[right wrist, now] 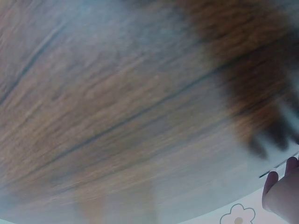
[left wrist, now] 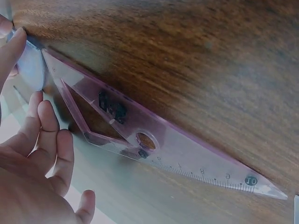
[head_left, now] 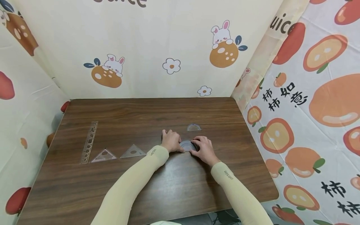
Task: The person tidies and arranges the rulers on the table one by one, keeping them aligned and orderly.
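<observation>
A clear protractor (head_left: 187,145) with curved markings lies at or just above the tabletop between the two hands. The left hand (head_left: 171,142) holds its left side, thumb at the lower corner; in the left wrist view the protractor (left wrist: 32,67) looks bluish between thumb and fingers. On the other side, the right hand (head_left: 204,149) grips its edge with thumb and forefinger. Beside the left hand lies a see-through set square (head_left: 133,152), and the set square (left wrist: 117,116) looks pinkish in the left wrist view. The right wrist view shows only fingers, not the protractor.
A smaller protractor (head_left: 194,127) lies behind the hands. Farther left are a pinkish set square (head_left: 98,157) and a long clear ruler (head_left: 89,142) with cut-out shapes. Printed cloth hangs around the wooden table (head_left: 174,187).
</observation>
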A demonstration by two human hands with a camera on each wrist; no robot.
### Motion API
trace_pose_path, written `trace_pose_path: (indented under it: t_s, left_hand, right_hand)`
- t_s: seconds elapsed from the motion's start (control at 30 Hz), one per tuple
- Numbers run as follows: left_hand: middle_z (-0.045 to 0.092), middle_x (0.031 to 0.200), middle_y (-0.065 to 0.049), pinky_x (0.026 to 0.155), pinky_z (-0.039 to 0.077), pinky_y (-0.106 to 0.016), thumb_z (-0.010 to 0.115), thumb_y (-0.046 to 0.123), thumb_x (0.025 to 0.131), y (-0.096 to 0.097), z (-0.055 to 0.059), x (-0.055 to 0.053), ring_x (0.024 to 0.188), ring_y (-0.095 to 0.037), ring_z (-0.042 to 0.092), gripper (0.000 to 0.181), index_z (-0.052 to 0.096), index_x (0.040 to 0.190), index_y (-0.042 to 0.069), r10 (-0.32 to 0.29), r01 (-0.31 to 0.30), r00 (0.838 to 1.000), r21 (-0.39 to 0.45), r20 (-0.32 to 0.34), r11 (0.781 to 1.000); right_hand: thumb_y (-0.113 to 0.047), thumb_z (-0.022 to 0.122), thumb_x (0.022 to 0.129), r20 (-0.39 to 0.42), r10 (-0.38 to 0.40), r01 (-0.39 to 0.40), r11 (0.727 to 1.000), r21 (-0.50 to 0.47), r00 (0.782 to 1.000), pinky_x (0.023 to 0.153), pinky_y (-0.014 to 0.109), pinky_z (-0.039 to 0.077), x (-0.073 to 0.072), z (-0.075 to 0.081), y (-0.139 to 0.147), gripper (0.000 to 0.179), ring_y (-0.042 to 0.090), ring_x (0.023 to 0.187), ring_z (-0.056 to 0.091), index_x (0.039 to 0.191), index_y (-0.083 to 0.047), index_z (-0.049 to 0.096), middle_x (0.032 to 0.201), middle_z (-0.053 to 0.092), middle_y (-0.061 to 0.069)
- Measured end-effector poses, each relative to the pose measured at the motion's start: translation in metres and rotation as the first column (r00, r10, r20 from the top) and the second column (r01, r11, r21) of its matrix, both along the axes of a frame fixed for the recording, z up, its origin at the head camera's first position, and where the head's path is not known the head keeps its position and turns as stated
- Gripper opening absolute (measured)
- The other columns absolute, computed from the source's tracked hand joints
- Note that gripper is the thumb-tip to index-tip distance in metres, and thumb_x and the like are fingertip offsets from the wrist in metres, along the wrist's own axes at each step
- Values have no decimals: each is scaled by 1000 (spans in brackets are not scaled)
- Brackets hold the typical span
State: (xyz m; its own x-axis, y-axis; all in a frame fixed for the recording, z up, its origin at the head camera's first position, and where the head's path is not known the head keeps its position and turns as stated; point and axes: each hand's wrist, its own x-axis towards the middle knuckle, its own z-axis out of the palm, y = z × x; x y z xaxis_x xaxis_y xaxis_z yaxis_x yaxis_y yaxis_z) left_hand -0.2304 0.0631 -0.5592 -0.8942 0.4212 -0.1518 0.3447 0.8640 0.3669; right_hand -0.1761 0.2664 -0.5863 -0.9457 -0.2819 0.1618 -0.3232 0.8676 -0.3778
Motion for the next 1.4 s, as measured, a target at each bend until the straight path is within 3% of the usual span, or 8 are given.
trace_pose_path:
  t_s: [0.4,0.67,1.1,1.4]
  left_hand:
    - [71,97,4,93,25,-49,87,54,57,-1,1,2,98,-20,52,46,74,86,20,6,-6,1000,6,12,1000]
    - [71,101,4,95,25,-50,86,57,57,-2,3,1,101,-21,52,50,75,89,21,-2,2,1000,-12,16,1000]
    - [70,102,4,97,25,-51,83,63,55,1,11,-10,103,-22,53,57,74,91,20,23,-23,1000,2,-3,1000]
    - [66,107,2,102,24,-54,81,58,64,10,18,-20,109,-23,52,51,73,97,20,50,-50,998,14,-45,999]
  right_hand:
    - [-38,74,81,71,-29,26,999,40,997,107,50,31,0,2,-2,46,26,122,46,120,-14,68,125,57,5]
    - [-39,75,80,74,-31,29,999,31,997,107,49,30,-1,2,-1,51,26,121,47,123,-12,66,126,58,5]
    - [-35,75,80,65,-35,36,999,-5,997,106,53,29,-7,10,7,49,26,121,47,122,-11,65,124,59,5]
    - [-32,75,80,16,-79,80,996,-31,997,105,52,30,-19,15,17,46,28,119,49,120,-10,66,122,60,7]
